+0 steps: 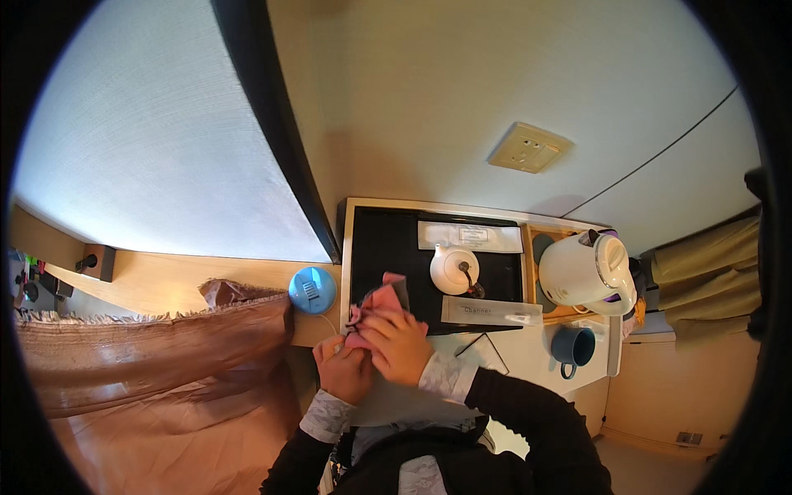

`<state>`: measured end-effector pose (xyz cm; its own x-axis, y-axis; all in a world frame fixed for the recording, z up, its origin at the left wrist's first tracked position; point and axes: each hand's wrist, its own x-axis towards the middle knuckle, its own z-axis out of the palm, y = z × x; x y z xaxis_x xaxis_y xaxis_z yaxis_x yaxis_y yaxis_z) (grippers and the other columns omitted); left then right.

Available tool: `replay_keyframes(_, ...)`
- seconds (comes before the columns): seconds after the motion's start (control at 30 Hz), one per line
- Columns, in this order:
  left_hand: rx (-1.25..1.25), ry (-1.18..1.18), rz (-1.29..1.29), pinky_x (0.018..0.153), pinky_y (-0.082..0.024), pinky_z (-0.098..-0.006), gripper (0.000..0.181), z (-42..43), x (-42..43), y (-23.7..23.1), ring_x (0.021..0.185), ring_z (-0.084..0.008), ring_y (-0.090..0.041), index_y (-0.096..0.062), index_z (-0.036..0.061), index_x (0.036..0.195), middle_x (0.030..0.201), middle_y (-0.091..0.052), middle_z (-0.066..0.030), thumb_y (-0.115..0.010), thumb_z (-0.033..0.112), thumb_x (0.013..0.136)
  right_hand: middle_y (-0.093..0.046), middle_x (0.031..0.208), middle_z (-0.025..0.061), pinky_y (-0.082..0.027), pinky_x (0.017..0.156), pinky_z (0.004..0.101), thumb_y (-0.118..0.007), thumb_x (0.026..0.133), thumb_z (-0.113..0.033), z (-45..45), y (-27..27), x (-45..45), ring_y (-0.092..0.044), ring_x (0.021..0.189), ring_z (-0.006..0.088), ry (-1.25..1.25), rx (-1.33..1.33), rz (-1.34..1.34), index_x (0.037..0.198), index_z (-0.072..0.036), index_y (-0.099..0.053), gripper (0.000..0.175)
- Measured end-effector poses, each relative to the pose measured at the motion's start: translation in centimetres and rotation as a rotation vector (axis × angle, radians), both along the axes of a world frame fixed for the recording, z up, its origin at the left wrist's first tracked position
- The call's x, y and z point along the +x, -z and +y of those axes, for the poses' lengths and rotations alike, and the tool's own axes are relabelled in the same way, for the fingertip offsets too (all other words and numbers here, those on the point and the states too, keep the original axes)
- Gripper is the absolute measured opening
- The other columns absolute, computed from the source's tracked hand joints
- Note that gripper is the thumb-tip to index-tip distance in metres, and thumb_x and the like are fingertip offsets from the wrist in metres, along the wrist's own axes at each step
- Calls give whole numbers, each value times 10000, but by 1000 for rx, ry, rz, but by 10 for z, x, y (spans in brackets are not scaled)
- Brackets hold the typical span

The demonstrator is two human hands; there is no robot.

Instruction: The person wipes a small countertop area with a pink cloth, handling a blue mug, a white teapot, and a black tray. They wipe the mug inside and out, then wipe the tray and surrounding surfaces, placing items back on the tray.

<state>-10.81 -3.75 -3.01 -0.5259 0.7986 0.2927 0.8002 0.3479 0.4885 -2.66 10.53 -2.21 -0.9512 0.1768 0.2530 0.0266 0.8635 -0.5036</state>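
Observation:
My left hand (pixel 344 371) grips the lower left end of a crumpled pink and dark grey cloth (pixel 387 299). Over the cloth's right side lies my right hand (pixel 401 350), its fingers closed on the fabric. Both hands are close together above the front left of a black tray (pixel 385 247). On that tray, to the right of the cloth, stands a white teapot (pixel 450 270) with a dark lid knob. One flat white packet (pixel 443 236) lies behind the teapot, and a long translucent packet (pixel 459 310) bearing writing lies in front of it.
At the right, a white electric kettle (pixel 578 269) stands on a wooden tray (pixel 528 250), with a blue mug (pixel 573 348) nearer me. A round blue device (pixel 312 291) sits left of the black tray. Brown fabric (pixel 167 365) hangs at the left; a wall socket (pixel 530 148) is above.

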Motion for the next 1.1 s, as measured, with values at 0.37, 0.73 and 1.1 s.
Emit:
replay_keyframes(0.37,40,-27,-17,871,-361,-387,133,3,2,3,970,-242,-562,-714,86,875,901,-690,-30,-707,189,791,-513,1188,150,-404,974,451,-588,764,-88,39,22,-33,-475,1137,365,296,-33,210,1131,-42,-564,371)
replay_keyframes(0.73,61,8,-34,876,-379,-399,165,0,1,11,981,-294,-547,-697,53,883,939,-670,-79,-710,128,736,-523,1158,100,-358,909,498,-619,757,-181,-12,6,20,-457,1124,319,344,-19,21,1107,-101,-556,364)
replay_keyframes(1.1,58,-21,5,892,-372,-418,153,5,2,9,975,-274,-556,-701,60,854,904,-670,-64,-690,186,767,-533,1091,51,-316,869,512,-617,733,-264,-15,6,16,-453,1056,301,333,36,36,1011,-124,-590,312)
